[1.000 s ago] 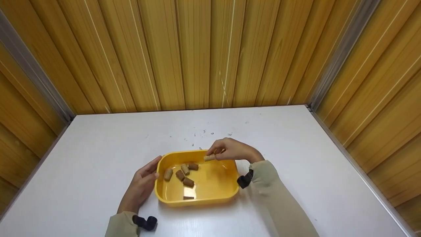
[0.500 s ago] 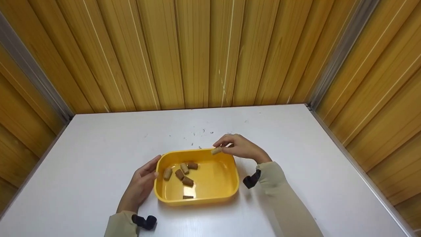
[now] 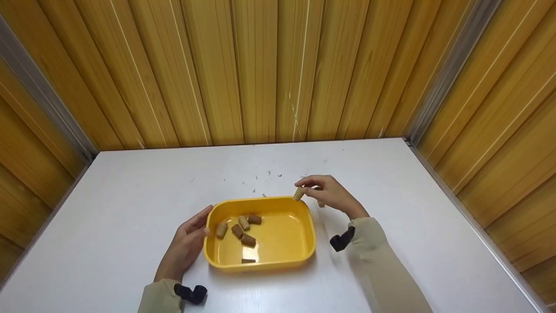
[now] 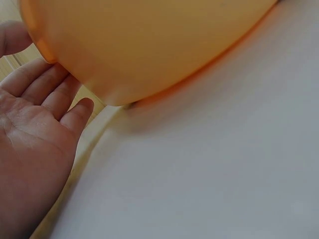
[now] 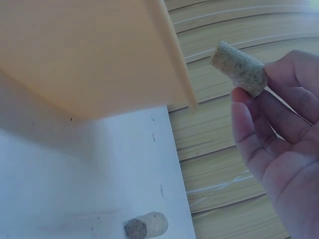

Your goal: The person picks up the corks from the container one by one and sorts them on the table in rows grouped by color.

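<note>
A yellow plastic tub [image 3: 260,266] holds several corks, some light tan and some dark brown, such as a tan cork [image 3: 222,230] at its left end. My left hand [image 3: 186,243] lies along the tub's left wall, fingers fairly straight against the outside; the left wrist view shows the palm [image 4: 35,134] facing the wall. Above the tub's far right corner, my right hand [image 3: 332,195] pinches a light tan cork [image 3: 298,194] between thumb and fingertips. Another cork [image 5: 147,225] lies on the table outside the tub, partly hidden by the right hand in the head view.
The tub stands on a white table [image 3: 130,208] with small dark marks near its middle. Wood-patterned panels [image 3: 256,74] rise behind the table and at both sides. Black wrist cameras [image 3: 191,294] sit on both sleeves.
The right hand has moved right and slightly away, lifting the pinched cork from over the tub's inside to its far right corner. A cork on the table has come into view. Left hand unchanged.
</note>
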`<state>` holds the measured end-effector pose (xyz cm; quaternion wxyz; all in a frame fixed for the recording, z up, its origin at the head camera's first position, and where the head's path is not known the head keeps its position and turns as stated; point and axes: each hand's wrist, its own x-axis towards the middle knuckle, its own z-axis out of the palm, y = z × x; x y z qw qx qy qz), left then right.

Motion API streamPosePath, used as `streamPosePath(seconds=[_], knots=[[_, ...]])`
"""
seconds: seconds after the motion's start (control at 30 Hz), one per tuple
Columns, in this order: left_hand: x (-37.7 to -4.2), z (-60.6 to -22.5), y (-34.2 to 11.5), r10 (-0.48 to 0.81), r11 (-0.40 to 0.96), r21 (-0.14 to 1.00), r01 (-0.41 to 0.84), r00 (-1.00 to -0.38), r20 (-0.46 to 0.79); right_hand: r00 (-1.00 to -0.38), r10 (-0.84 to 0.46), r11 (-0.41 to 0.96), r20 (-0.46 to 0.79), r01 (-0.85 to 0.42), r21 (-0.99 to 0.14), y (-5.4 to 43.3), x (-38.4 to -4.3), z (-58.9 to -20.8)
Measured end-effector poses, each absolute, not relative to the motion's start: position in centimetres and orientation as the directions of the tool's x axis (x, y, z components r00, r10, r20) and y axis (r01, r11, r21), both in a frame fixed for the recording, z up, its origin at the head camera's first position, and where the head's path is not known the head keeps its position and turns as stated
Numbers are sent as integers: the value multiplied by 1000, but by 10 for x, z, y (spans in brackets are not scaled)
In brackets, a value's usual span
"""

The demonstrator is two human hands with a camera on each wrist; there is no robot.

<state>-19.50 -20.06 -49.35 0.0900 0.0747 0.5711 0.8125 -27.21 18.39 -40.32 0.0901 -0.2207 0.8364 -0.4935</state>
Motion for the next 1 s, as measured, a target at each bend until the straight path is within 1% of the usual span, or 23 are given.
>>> streamPosePath(seconds=[0.17,0.23,0.4,0.47,0.57,0.63,0.73,0.83,1.0], knots=[[-194,-493,-202,250,-312,948,-53,-968,29,-892,-430,405,141,-330,-852,194,-274,-411],[-194,-493,-202,253,-313,948,-52,-967,30,-900,-409,409,151,-329,-851,197,-275,-413],[-193,-494,-202,258,-324,944,-52,-965,35,-931,-342,434,129,-279,-857,202,-272,-415],[-194,-494,-202,257,-327,944,-52,-966,36,-939,-323,450,120,-264,-853,202,-268,-411],[-194,-493,-202,251,-327,943,-56,-967,29,-945,-310,472,107,-251,-845,203,-261,-403],[-194,-493,-202,250,-326,944,-58,-968,27,-945,-309,464,103,-244,-852,204,-257,-399],[-194,-493,-201,248,-327,943,-62,-969,22,-946,-309,437,98,-232,-869,210,-261,-406],[-195,-494,-201,248,-328,943,-60,-968,25,-948,-305,415,96,-222,-882,219,-269,-420],[-196,-494,-201,243,-330,942,-58,-970,25,-956,-275,414,100,-212,-885,231,-281,-439]])
